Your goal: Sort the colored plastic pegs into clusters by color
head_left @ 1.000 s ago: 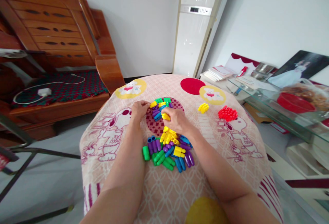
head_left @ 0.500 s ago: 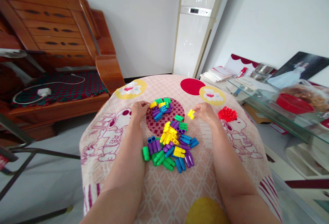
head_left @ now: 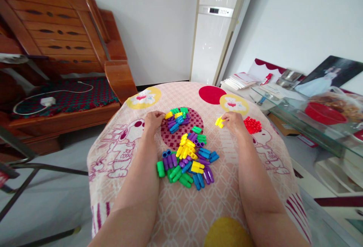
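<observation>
My right hand (head_left: 234, 122) pinches a small yellow bullet-shaped plastic building piece (head_left: 219, 121) just above or on the cloth, right of the centre; it seems made of joined tubes. My left hand (head_left: 154, 121) is closed at the left edge of the far pile, its fingertips at the end of another yellow piece (head_left: 168, 115). Blue pieces (head_left: 176, 126), purple and green ones lie in that pile. Nearer me, between my forearms, spreads a larger mixed heap with yellow pieces (head_left: 185, 148), green pieces (head_left: 185, 180) and purple pieces (head_left: 170, 160).
A tight cluster of red pieces (head_left: 252, 125) lies just beyond my right hand. The round table wears a patterned cloth (head_left: 187, 216). At right stands a glass shelf (head_left: 295, 107) with a red bowl (head_left: 326, 113); at left, a wooden bench (head_left: 119, 80).
My right hand has moved a little to the right with the yellow piece, closer to the red cluster. My left hand stays at the far pile's edge.
</observation>
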Available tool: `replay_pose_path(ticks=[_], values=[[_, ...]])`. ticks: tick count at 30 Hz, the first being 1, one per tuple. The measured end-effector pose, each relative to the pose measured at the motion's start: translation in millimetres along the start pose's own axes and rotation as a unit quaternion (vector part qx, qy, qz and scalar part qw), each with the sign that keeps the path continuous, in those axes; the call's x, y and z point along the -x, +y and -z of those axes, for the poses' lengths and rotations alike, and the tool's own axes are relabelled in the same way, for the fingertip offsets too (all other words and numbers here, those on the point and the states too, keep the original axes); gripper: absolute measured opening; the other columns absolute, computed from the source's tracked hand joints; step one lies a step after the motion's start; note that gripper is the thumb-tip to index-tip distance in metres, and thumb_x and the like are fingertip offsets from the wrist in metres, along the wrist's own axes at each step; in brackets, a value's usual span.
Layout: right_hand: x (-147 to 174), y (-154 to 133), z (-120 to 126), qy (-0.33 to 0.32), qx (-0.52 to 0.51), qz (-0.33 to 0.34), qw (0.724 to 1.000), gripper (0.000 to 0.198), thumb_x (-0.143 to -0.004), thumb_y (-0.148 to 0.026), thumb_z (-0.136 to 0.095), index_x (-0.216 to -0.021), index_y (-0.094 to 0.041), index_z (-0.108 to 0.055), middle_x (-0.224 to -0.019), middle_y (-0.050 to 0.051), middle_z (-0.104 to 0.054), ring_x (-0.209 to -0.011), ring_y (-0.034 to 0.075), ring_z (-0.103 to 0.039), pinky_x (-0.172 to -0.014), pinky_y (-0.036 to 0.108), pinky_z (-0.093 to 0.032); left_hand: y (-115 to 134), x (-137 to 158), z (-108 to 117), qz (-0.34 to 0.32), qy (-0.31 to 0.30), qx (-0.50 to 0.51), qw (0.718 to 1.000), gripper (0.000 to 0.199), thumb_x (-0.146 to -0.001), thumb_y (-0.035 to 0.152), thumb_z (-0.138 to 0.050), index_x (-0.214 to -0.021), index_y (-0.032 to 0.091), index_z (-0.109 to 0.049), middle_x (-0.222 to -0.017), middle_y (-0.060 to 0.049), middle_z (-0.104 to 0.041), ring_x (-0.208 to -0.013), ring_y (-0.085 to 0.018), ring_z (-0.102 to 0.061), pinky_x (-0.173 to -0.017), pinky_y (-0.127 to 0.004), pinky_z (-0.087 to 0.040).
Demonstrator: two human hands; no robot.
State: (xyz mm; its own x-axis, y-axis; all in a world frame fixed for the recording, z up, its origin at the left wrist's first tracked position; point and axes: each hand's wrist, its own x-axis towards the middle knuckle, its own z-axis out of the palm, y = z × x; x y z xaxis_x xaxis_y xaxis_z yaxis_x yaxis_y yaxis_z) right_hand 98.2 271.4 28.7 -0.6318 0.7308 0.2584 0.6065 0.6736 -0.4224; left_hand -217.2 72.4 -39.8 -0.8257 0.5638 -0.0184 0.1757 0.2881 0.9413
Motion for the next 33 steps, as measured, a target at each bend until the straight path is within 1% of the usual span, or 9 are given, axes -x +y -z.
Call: replay_pose_path(ticks=[3, 7, 13, 16, 19, 24, 28, 31, 33], values=[[-1, -3, -1, -0.008, 0.029, 0.014, 0.999, 0.016, -0.069, -0.006, -0.065, -0.078, -0.014, -0.077, -0.089, 0.009, -0.076, -0.077, 0.018, -0.070, -0.072, 0.025, -0.051, -1, -2, -1, -0.001, 0.005, -0.004, 1.000, 0.020, -0.076, 0.025, -0.064, -0.089, 0.017, -0.076, -0.066, -0.001, -0.071, -0.059, -0.015, -0.067, -0.063, -0.025, -0.051], [-1, -8, 2, -0.011, 0.062, 0.033, 0.997, 0.017, -0.072, -0.008, -0.065, -0.081, -0.015, -0.078, -0.089, 0.009, -0.077, -0.080, 0.019, -0.070, -0.073, 0.025, -0.050, -1, -2, -1, 0.002, 0.008, -0.011, 1.000, 0.020, -0.076, 0.026, -0.064, -0.090, 0.017, -0.077, -0.064, -0.001, -0.071, -0.060, -0.016, -0.067, -0.065, -0.025, -0.051], [3, -13, 8, -0.026, 0.119, -0.018, 0.992, 0.018, -0.076, -0.011, -0.066, -0.088, -0.015, -0.079, -0.088, 0.011, -0.078, -0.087, 0.021, -0.072, -0.074, 0.025, -0.049, 3, 3, 1, -0.002, 0.004, -0.012, 1.000, 0.020, -0.075, 0.025, -0.065, -0.089, 0.017, -0.077, -0.064, -0.001, -0.070, -0.059, -0.016, -0.067, -0.065, -0.025, -0.052], [5, -15, 10, -0.029, 0.148, -0.033, 0.988, 0.014, -0.076, -0.017, -0.070, -0.086, -0.015, -0.079, -0.090, 0.012, -0.078, -0.090, 0.024, -0.072, -0.075, 0.026, -0.049, 3, 3, 1, 0.001, 0.001, -0.002, 1.000, 0.021, -0.076, 0.024, -0.063, -0.090, 0.016, -0.076, -0.063, -0.001, -0.070, -0.058, -0.015, -0.066, -0.063, -0.025, -0.051], [6, -16, 10, -0.040, 0.167, -0.039, 0.984, 0.012, -0.075, -0.018, -0.071, -0.083, -0.016, -0.079, -0.090, 0.013, -0.078, -0.090, 0.026, -0.072, -0.074, 0.028, -0.049, 1, 2, 0, -0.001, 0.005, -0.004, 1.000, 0.020, -0.076, 0.024, -0.062, -0.089, 0.016, -0.076, -0.063, -0.001, -0.069, -0.058, -0.015, -0.066, -0.062, -0.024, -0.051], [6, -14, 6, -0.028, 0.180, -0.027, 0.983, 0.012, -0.077, -0.016, -0.068, -0.082, -0.017, -0.079, -0.089, 0.012, -0.078, -0.089, 0.025, -0.072, -0.075, 0.028, -0.049, 0, 1, 0, -0.003, 0.007, -0.006, 1.000, 0.022, -0.076, 0.025, -0.064, -0.090, 0.016, -0.077, -0.063, -0.001, -0.070, -0.059, -0.015, -0.066, -0.064, -0.024, -0.052], [5, -13, 6, -0.024, 0.189, -0.044, 0.981, 0.014, -0.079, -0.016, -0.066, -0.085, -0.016, -0.079, -0.092, 0.013, -0.078, -0.090, 0.025, -0.071, -0.076, 0.028, -0.049, 1, 2, -1, 0.005, 0.007, 0.010, 1.000, 0.023, -0.075, 0.025, -0.065, -0.092, 0.016, -0.077, -0.064, -0.001, -0.071, -0.059, -0.016, -0.066, -0.064, -0.025, -0.052], [6, -23, 7, -0.014, 0.184, -0.048, 0.982, 0.015, -0.079, -0.018, -0.067, -0.089, -0.015, -0.079, -0.093, 0.013, -0.078, -0.091, 0.024, -0.071, -0.076, 0.027, -0.049, 1, 1, -1, 0.007, 0.007, 0.015, 1.000, 0.022, -0.075, 0.024, -0.065, -0.091, 0.016, -0.077, -0.064, -0.001, -0.070, -0.058, -0.015, -0.066, -0.063, -0.025, -0.052], [9, -39, 8, -0.009, 0.150, -0.020, 0.989, 0.016, -0.080, -0.017, -0.065, -0.089, -0.016, -0.079, -0.091, 0.011, -0.078, -0.090, 0.022, -0.071, -0.074, 0.025, -0.048, 1, 0, -1, 0.005, 0.008, 0.012, 1.000, 0.021, -0.075, 0.024, -0.065, -0.091, 0.016, -0.077, -0.063, -0.001, -0.070, -0.057, -0.015, -0.066, -0.062, -0.025, -0.052]])
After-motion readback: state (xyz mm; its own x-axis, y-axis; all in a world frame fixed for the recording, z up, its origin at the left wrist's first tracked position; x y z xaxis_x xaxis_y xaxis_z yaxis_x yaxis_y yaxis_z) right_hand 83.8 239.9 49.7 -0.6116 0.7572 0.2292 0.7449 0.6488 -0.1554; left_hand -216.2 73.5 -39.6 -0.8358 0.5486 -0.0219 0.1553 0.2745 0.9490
